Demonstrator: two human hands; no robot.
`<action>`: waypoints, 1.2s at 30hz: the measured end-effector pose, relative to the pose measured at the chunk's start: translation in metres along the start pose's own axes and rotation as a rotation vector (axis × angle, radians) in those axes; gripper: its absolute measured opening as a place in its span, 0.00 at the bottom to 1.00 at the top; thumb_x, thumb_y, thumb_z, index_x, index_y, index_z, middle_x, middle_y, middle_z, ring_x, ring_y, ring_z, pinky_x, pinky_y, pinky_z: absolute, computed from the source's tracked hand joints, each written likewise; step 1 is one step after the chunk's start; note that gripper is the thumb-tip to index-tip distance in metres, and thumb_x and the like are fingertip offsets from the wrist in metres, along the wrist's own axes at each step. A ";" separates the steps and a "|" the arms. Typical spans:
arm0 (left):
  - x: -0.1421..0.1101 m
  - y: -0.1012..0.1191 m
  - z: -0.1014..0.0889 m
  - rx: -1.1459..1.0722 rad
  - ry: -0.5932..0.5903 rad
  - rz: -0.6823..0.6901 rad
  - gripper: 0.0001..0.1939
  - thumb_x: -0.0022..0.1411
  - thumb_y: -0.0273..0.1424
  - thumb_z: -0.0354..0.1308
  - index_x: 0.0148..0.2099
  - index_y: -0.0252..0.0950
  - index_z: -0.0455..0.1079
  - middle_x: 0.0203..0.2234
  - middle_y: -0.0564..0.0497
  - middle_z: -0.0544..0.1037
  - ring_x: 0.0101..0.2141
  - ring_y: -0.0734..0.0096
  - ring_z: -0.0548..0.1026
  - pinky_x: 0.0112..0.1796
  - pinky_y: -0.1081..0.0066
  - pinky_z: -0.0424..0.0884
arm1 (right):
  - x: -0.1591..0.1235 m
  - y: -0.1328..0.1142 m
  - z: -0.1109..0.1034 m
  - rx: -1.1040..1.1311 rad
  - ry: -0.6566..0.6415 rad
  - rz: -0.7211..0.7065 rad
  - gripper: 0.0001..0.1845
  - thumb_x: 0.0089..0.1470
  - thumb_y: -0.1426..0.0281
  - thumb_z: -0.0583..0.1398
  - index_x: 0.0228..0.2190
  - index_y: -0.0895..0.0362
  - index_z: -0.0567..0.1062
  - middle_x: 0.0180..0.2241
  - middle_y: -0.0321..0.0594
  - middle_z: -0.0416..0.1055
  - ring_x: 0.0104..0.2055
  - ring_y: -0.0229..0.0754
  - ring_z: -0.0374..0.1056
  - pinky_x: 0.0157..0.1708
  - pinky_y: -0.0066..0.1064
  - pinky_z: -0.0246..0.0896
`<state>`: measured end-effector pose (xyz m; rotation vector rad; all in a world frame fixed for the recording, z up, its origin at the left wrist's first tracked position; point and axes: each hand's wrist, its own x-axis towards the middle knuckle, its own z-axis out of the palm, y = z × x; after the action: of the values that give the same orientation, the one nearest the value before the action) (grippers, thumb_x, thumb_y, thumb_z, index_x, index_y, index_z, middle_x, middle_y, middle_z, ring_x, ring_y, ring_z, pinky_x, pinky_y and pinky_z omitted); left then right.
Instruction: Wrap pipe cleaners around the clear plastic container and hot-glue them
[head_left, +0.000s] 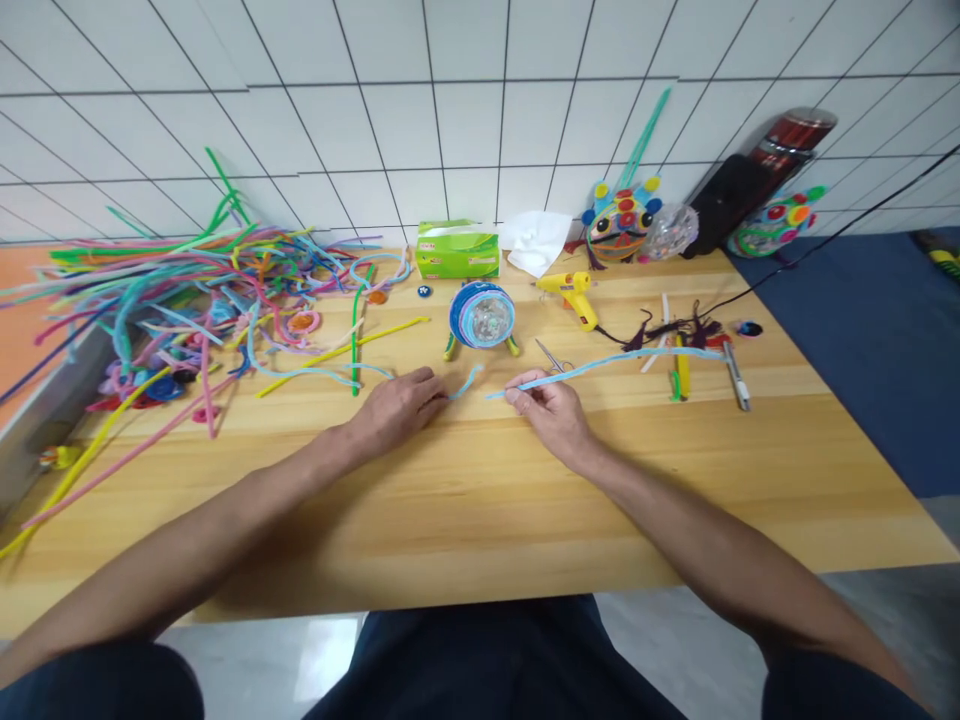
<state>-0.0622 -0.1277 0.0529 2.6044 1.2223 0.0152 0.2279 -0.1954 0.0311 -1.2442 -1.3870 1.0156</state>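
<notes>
Pinched in my right hand (553,412) is a long light-blue pipe cleaner (622,362), which stretches away to the right above the tabletop. My left hand (401,408) rests low over the table with its fingers closed on a short, bent light-blue pipe cleaner (469,381); the part inside the fingers is hidden. Just beyond both hands stands a round craft piece (484,316), a clear body wound with blue and purple rings on green-and-yellow legs. Scissors (553,355) lie behind my right hand.
Pipe cleaners (187,265) in many colours heap up at the left. A tissue pack (457,250) and a yellow glue gun (574,297) sit at the back. Decorated figures (624,225) and a dark red flask (784,150) stand back right, near a utility knife (736,375).
</notes>
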 end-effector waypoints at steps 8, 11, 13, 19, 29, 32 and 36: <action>-0.041 -0.075 -0.027 0.093 0.198 0.141 0.19 0.88 0.37 0.52 0.51 0.39 0.84 0.46 0.42 0.86 0.42 0.54 0.88 0.39 0.64 0.80 | 0.002 0.003 0.002 0.021 0.029 0.029 0.17 0.62 0.50 0.71 0.37 0.51 0.85 0.29 0.34 0.79 0.30 0.41 0.71 0.33 0.34 0.66; -0.044 -0.102 -0.035 0.060 0.379 -0.003 0.17 0.85 0.42 0.57 0.58 0.39 0.83 0.52 0.40 0.86 0.39 0.57 0.86 0.40 0.60 0.82 | 0.002 0.003 0.003 0.050 0.031 0.045 0.18 0.61 0.49 0.71 0.38 0.51 0.84 0.30 0.35 0.81 0.31 0.41 0.73 0.33 0.34 0.68; -0.038 -0.106 -0.036 0.008 0.526 -0.093 0.23 0.82 0.46 0.62 0.70 0.40 0.77 0.60 0.38 0.83 0.35 0.62 0.83 0.42 0.57 0.84 | 0.003 0.004 0.004 0.069 0.041 0.056 0.18 0.61 0.49 0.71 0.38 0.50 0.83 0.31 0.36 0.83 0.31 0.41 0.75 0.34 0.35 0.70; 0.019 -0.056 -0.022 -0.356 0.604 0.072 0.38 0.75 0.52 0.74 0.78 0.44 0.69 0.71 0.36 0.76 0.55 0.52 0.87 0.54 0.52 0.90 | 0.006 0.012 0.004 0.093 0.114 0.052 0.20 0.62 0.46 0.70 0.39 0.49 0.80 0.32 0.35 0.85 0.30 0.40 0.76 0.36 0.35 0.71; 0.107 -0.010 0.006 -0.646 0.566 0.202 0.45 0.77 0.57 0.67 0.81 0.36 0.61 0.80 0.28 0.69 0.81 0.39 0.69 0.81 0.37 0.68 | 0.004 0.015 0.002 0.073 0.102 0.075 0.22 0.64 0.45 0.70 0.39 0.50 0.78 0.32 0.35 0.84 0.31 0.39 0.76 0.37 0.34 0.73; 0.109 -0.012 0.009 -0.685 0.562 0.215 0.42 0.81 0.58 0.60 0.82 0.36 0.60 0.81 0.29 0.68 0.82 0.41 0.67 0.83 0.40 0.66 | 0.003 0.017 0.002 0.071 0.084 0.077 0.21 0.66 0.45 0.69 0.40 0.50 0.79 0.32 0.35 0.84 0.31 0.39 0.76 0.37 0.34 0.74; 0.110 -0.020 0.013 -0.645 0.555 0.303 0.42 0.83 0.60 0.56 0.84 0.38 0.59 0.83 0.31 0.67 0.83 0.41 0.65 0.85 0.40 0.61 | 0.001 0.018 0.001 0.072 0.077 0.082 0.21 0.66 0.45 0.70 0.40 0.49 0.79 0.32 0.35 0.84 0.31 0.40 0.77 0.37 0.34 0.74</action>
<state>-0.0053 -0.0351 0.0245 2.2111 0.7525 1.0594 0.2301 -0.1917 0.0135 -1.2829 -1.2385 1.0537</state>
